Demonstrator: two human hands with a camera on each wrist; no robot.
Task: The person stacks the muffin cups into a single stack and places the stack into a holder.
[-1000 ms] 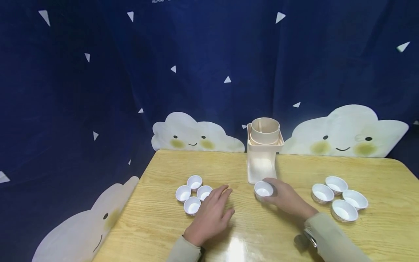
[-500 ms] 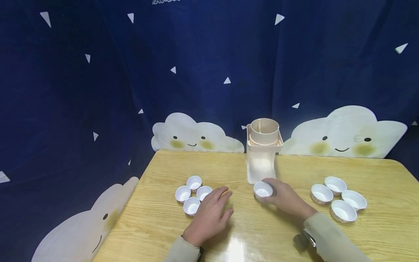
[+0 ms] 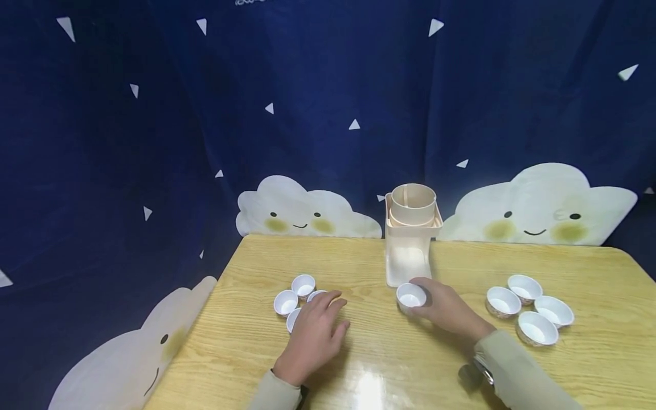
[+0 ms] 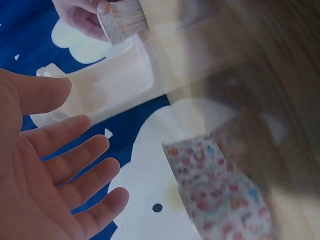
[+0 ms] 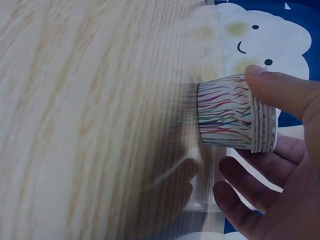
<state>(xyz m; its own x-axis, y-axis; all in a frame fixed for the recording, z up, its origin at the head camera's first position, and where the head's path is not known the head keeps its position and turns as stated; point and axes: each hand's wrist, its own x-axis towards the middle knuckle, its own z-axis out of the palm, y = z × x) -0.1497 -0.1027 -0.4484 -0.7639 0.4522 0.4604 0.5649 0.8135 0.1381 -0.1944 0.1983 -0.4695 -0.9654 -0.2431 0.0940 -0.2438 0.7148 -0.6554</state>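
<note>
My right hand (image 3: 447, 306) holds a small stack of nested paper baking cups (image 5: 226, 112), pinched near the rims between thumb and fingers. Wavy coloured lines run along the side of the stack, and its white inside faces up in the head view. Just behind stands a beige plastic holder (image 3: 408, 262) with a round open tube (image 3: 414, 205) on top. My left hand (image 3: 314, 336) is over the near right side of a cluster of white cups (image 3: 285, 303), partly hiding some of them. Its fingers (image 4: 85, 165) are spread and relaxed, with nothing in them. Colourful prints cover the cups (image 4: 225, 205) beside it.
Another cluster of wider white cups (image 3: 537, 328) stands on the right of the wooden table (image 3: 389, 353). Behind the table hangs a dark blue curtain (image 3: 328, 68) with white triangles and smiling clouds (image 3: 543, 208).
My left hand has shifted left, covering more of the left cups. The right hand and its stack of baking cups stay in place.
</note>
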